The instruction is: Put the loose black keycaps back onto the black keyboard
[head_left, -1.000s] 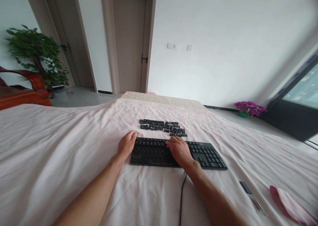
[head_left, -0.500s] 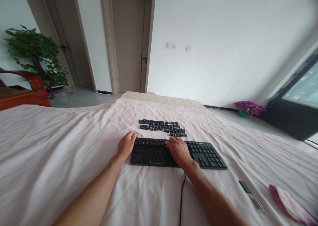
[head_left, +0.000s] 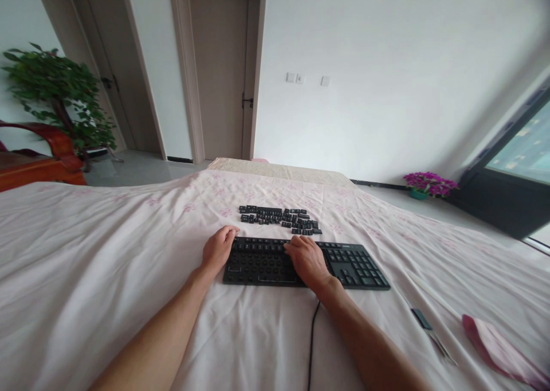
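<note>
A black keyboard [head_left: 244, 274] lies flat on the bedspread. Its left and middle part shows bare key sockets in the lower rows, while keycaps still sit in upper rows and on the right-hand block. My left hand [head_left: 217, 249] is curled at the keyboard's upper left corner, thumb and fingers closed on the edge. Over the middle of the upper rows, my right hand [head_left: 307, 261] has bent fingers pressed together at the keys; its fingertips and anything between them are hidden. Just beyond the keyboard, several loose black keycaps [head_left: 270, 211] lie in rough rows.
A black cable [head_left: 313, 336] runs toward me from the keyboard. To the right lie a tool with a dark handle [head_left: 421, 319] and thin metal prongs, and a pink cloth [head_left: 494, 342]. The pale bedspread [head_left: 141, 253] has folds. A wooden chair [head_left: 51, 150] stands far left.
Both hands keep the same places on the keyboard. The whole view has shifted very slightly; no keycap has visibly moved.
</note>
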`<action>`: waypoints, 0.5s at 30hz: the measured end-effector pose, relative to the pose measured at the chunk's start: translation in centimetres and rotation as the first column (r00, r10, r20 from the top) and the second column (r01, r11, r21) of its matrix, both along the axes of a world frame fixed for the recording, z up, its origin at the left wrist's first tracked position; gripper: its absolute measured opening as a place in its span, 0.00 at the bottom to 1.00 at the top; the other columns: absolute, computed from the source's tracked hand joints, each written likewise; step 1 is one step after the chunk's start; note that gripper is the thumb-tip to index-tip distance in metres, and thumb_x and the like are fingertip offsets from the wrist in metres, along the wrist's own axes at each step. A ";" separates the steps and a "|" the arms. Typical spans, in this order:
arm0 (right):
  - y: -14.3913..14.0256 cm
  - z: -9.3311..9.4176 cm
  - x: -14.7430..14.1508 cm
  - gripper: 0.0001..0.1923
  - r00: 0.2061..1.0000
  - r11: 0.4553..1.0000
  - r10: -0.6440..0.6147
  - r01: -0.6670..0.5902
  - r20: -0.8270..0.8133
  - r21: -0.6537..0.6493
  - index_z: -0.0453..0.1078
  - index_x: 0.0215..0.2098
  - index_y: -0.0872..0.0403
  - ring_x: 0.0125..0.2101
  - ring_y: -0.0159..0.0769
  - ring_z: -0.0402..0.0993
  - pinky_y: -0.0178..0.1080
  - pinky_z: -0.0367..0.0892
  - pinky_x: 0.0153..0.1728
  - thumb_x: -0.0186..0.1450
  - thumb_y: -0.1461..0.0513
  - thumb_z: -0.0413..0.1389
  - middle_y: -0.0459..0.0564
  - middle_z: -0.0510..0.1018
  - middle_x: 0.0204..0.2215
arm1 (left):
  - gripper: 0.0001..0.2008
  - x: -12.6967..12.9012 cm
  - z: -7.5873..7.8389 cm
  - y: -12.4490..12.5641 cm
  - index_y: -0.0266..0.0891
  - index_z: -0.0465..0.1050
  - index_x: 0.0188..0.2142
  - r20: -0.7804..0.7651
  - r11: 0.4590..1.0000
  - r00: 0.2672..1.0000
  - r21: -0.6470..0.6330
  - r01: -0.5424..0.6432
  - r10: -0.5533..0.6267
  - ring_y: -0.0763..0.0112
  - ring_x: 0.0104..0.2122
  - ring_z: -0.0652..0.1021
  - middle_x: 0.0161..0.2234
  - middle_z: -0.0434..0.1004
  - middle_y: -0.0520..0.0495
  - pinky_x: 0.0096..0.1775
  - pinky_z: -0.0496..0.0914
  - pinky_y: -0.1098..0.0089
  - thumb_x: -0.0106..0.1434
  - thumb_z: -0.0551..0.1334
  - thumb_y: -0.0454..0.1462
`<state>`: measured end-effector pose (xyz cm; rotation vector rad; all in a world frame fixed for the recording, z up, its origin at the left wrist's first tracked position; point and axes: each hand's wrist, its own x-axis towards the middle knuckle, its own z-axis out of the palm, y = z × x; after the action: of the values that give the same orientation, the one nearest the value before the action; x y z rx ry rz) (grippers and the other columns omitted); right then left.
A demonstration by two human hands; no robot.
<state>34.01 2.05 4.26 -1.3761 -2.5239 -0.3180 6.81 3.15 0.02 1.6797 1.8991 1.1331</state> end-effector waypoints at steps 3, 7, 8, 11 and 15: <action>-0.1 0.2 -0.4 0.10 1.000 1.000 -0.011 0.011 0.027 -0.002 0.74 0.33 0.51 0.37 0.36 0.66 0.38 0.56 0.39 0.68 0.64 0.51 0.48 0.73 0.34 | 0.16 0.0 -0.1 0.0 0.47 0.76 0.42 -0.008 1.000 1.000 0.002 0.005 -0.005 0.66 0.43 0.78 0.44 0.81 0.52 0.41 0.67 0.72 0.66 0.50 0.44; 0.0 0.2 -0.4 0.12 1.000 0.999 -0.027 0.028 0.015 -0.026 0.74 0.32 0.51 0.37 0.36 0.67 0.37 0.56 0.40 0.68 0.64 0.50 0.49 0.74 0.34 | 0.16 0.0 0.0 -0.1 0.47 0.76 0.42 -0.024 1.000 1.000 0.007 0.008 -0.008 0.67 0.43 0.78 0.45 0.81 0.52 0.42 0.67 0.73 0.66 0.50 0.44; 0.1 0.2 -0.4 0.12 0.999 0.999 -0.035 0.035 -0.005 -0.039 0.75 0.32 0.51 0.37 0.36 0.67 0.37 0.57 0.40 0.68 0.63 0.50 0.49 0.74 0.34 | 0.16 0.0 0.0 -0.1 0.47 0.76 0.42 -0.028 1.000 1.000 0.006 0.007 -0.007 0.67 0.43 0.78 0.45 0.81 0.52 0.42 0.67 0.73 0.66 0.50 0.44; 0.2 -0.1 -0.1 0.12 0.995 0.996 -0.069 0.064 -0.069 -0.069 0.76 0.35 0.50 0.37 0.35 0.68 0.35 0.58 0.41 0.69 0.61 0.50 0.48 0.74 0.34 | 0.16 0.0 0.0 -0.1 0.48 0.76 0.42 -0.038 1.000 0.999 -0.004 0.002 -0.003 0.67 0.43 0.78 0.44 0.81 0.52 0.41 0.67 0.73 0.66 0.50 0.44; 0.1 -0.4 0.0 0.11 0.996 0.997 -0.075 0.073 -0.054 -0.038 0.76 0.39 0.49 0.39 0.36 0.68 0.36 0.58 0.42 0.69 0.60 0.51 0.49 0.74 0.35 | 0.16 0.0 0.0 -0.1 0.48 0.76 0.42 -0.039 1.000 0.999 -0.011 -0.001 0.001 0.66 0.42 0.78 0.45 0.81 0.52 0.41 0.67 0.72 0.66 0.50 0.44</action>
<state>34.01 2.11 3.82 -1.4737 -2.4497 -0.2463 6.84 3.08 0.03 1.7065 1.9261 1.0960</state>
